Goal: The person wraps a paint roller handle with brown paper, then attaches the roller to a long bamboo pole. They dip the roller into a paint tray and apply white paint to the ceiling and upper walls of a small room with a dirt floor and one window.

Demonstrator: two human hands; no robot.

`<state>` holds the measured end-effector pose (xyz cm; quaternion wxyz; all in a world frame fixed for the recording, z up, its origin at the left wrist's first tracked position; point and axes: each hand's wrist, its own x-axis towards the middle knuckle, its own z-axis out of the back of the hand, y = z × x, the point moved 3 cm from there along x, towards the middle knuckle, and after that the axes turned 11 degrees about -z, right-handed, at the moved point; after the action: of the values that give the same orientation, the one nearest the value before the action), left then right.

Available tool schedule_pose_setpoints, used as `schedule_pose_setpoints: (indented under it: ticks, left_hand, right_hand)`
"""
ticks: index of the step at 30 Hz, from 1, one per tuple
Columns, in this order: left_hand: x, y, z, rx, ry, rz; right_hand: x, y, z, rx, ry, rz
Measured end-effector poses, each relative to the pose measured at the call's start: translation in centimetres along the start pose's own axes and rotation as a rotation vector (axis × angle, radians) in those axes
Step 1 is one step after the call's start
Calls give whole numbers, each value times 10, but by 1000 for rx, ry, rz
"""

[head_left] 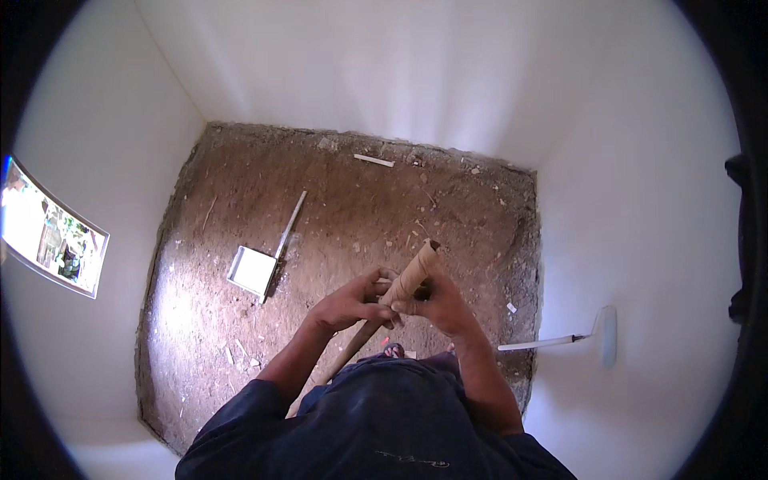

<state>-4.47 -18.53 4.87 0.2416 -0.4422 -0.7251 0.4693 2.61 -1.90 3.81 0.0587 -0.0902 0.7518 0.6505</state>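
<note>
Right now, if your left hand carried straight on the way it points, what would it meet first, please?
The left hand points rightward across the wooden handle, so it would likely meet the right hand first; depth is unclear.

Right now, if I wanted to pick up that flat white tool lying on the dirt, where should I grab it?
Probably by the long thin handle, not the white square blade. The handle lies flat on the dirt floor, pointing away toward the far wall, with bare ground on both sides. Come down from above and close your fingers across it near the middle, so the heavier-looking blade hangs down.
</note>
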Motion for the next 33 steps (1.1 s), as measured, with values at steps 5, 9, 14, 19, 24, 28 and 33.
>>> schedule_pose_setpoints:
  ticks: [5,9,14,19,24,28,33]
  left_hand:
    - [5,-4,-10,243,14,-48]
    - [7,3,-16,28,239,103]
    - [11,10,-19,-32,356,160]
    - [21,13,-23,753,-2,-150]
    - [32,9,-55,1026,-342,-285]
    - [58,-33,-43,386,-42,-117]
    - [90,-73,-59,-125,373,58]
  right_hand:
    - [3,19,6,-287,-89,-216]
    - [14,68,11,231,186,217]
    - [19,78,-16,659,343,261]
    - [20,60,-14,716,-252,180]
    - [22,52,7,432,-494,291]
    - [17,22,14,719,-175,329]
    - [25,-51,-59,427,570,-77]
